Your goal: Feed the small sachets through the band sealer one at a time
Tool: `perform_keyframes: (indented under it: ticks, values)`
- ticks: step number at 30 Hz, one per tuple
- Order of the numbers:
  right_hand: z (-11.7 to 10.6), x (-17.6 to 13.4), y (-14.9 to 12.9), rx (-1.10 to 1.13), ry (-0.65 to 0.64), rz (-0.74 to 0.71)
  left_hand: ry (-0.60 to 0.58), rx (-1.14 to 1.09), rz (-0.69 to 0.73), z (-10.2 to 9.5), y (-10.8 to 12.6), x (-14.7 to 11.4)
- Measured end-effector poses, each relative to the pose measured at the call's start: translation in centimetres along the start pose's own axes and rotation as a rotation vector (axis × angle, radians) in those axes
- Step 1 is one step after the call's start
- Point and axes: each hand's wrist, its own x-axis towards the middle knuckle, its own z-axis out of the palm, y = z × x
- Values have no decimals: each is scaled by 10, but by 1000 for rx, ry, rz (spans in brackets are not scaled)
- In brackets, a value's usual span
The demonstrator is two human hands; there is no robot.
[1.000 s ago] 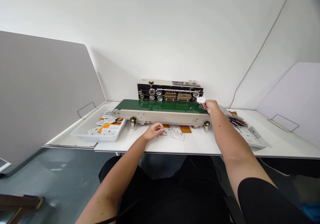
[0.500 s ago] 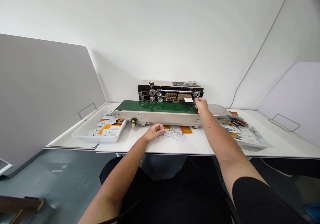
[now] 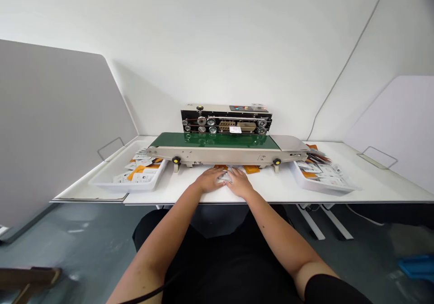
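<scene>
Left hand [image 3: 209, 180], right hand [image 3: 239, 182] (loosely spread) apparently touch packets [image 3: 225, 176].

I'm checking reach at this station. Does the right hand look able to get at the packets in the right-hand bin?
Probably yes: the packets lie exposed in the open-topped bin, right of the right hand; the conveyor seems to overhang only its far-left corner.

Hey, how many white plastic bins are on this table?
2. The left bin is at the left end of the conveyor; the right bin is at its right end. No others show, though something behind the conveyor could be hidden.
</scene>
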Motion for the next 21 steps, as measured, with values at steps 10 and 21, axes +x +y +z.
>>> perform_keyframes:
  ticks: [10, 21]
  values:
    - [-18, -4, 0, 108, -40, -194, 41, 30, 14, -3, -3, 3]
    - [-21, -5, -7, 15, 89, -224, 7, -176, 102, -13, 8, -1]
